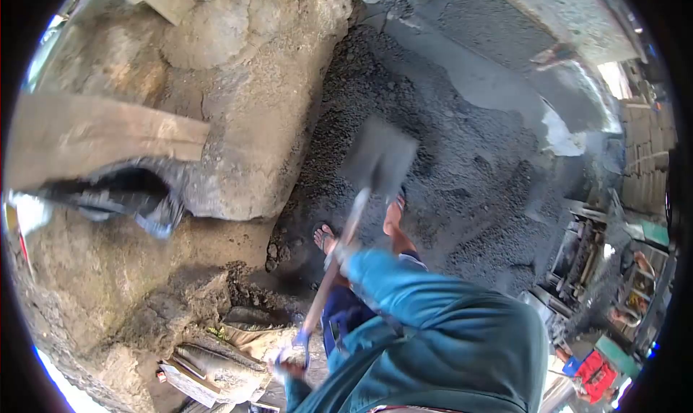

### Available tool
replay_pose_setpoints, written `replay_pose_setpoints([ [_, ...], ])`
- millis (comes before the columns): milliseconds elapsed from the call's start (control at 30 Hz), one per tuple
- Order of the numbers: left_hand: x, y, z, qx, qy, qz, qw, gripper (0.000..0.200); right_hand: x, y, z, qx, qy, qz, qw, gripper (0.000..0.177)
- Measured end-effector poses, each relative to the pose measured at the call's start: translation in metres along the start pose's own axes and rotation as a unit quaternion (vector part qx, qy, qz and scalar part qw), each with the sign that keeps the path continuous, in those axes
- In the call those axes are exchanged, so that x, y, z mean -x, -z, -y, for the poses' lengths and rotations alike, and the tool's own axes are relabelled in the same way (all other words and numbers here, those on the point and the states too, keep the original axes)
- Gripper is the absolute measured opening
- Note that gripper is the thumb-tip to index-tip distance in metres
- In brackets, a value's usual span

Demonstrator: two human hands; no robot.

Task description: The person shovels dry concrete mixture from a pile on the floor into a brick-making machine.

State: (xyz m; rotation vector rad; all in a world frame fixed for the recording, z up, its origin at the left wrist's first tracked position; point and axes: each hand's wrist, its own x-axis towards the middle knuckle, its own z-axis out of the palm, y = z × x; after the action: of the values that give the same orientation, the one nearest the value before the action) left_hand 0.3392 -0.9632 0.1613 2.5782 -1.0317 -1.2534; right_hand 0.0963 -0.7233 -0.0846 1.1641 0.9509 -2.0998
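Note:
I hold a shovel point(380, 155) across the front of my body, its square grey blade pointing away from me over dark gravelly material point(462, 168). The blade is blurred, and no load shows clearly on it. My right hand point(341, 257) is closed round the middle of the wooden shaft, partly smeared by motion. Lower down, my left hand point(291, 368) grips the blue D-shaped handle at the shaft's end. Both of my feet, in sandals, stand below the blade, one on each side of the shaft.
To the left rises a thick earthen or concrete block point(253, 124), with a wooden plank point(108, 135) and a dark plastic sheet near it. Grey paste-like material point(484, 77) spreads at the upper right. A metal frame point(570, 254) stands at right; a person in red point(598, 377) is at the lower right.

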Motion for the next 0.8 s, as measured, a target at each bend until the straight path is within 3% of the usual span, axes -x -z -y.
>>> replay_pose_setpoints([
  [100, 0.004, 0.004, -0.019, -0.011, -0.067, -0.009, 0.998, 0.042, 0.078, -0.074, -0.148, 0.068, -0.209, 0.020, 0.975, 0.017],
  [133, 0.009, -0.015, -0.029, -0.015, -0.095, -0.011, 0.995, 0.041, 0.126, -0.117, -0.098, 0.138, -0.265, -0.011, 0.954, 0.012],
  [167, 0.009, -0.038, -0.037, -0.020, -0.122, -0.007, 0.992, 0.040, 0.125, -0.137, -0.116, 0.099, -0.356, -0.002, 0.929, 0.015],
  [200, 0.014, -0.068, -0.044, -0.024, -0.148, 0.006, 0.989, 0.039, 0.118, -0.146, -0.128, -0.023, -0.383, -0.016, 0.923, 0.015],
  [233, 0.022, -0.102, -0.053, -0.024, -0.177, 0.023, 0.984, 0.038, 0.121, -0.159, -0.055, 0.034, -0.293, -0.058, 0.954, 0.011],
  [267, 0.030, -0.136, -0.059, -0.023, -0.207, 0.049, 0.977, 0.037, 0.067, -0.139, -0.051, 0.374, -0.012, -0.066, 0.925, 0.007],
  [300, 0.041, -0.167, -0.064, -0.020, -0.236, 0.077, 0.969, 0.037, 0.017, -0.120, -0.026, 0.328, 0.021, -0.067, 0.942, 0.007],
  [333, 0.055, -0.201, -0.065, -0.015, -0.261, 0.106, 0.959, 0.036, -0.053, -0.093, 0.023, 0.118, -0.055, -0.028, 0.991, 0.009],
  [367, 0.069, -0.229, -0.064, -0.013, -0.270, 0.126, 0.954, 0.036, -0.130, -0.060, 0.081, -0.065, -0.126, 0.017, 0.990, 0.011],
  [433, 0.103, -0.271, -0.058, 0.002, -0.223, 0.111, 0.968, 0.039, -0.238, -0.010, 0.184, -0.166, -0.119, 0.051, 0.978, 0.015],
  [500, 0.079, -0.262, -0.035, 0.049, -0.236, 0.081, 0.967, 0.044, -0.239, -0.003, 0.160, -0.144, -0.042, 0.013, 0.989, 0.016],
  [567, 0.081, -0.246, -0.022, 0.038, -0.221, 0.068, 0.972, 0.046, -0.188, 0.005, 0.171, -0.165, -0.063, -0.025, 0.984, 0.017],
  [600, 0.123, -0.251, -0.011, 0.063, -0.279, 0.040, 0.957, 0.051, -0.168, 0.004, 0.181, -0.161, -0.069, -0.057, 0.983, 0.016],
  [700, 0.077, -0.215, -0.019, 0.016, -0.126, 0.163, 0.978, 0.056, -0.122, 0.032, 0.175, -0.174, -0.040, -0.089, 0.980, 0.020],
  [800, 0.087, -0.219, -0.021, -0.039, -0.177, 0.159, 0.971, 0.055, -0.073, 0.071, 0.181, -0.218, -0.002, -0.124, 0.968, 0.019],
])
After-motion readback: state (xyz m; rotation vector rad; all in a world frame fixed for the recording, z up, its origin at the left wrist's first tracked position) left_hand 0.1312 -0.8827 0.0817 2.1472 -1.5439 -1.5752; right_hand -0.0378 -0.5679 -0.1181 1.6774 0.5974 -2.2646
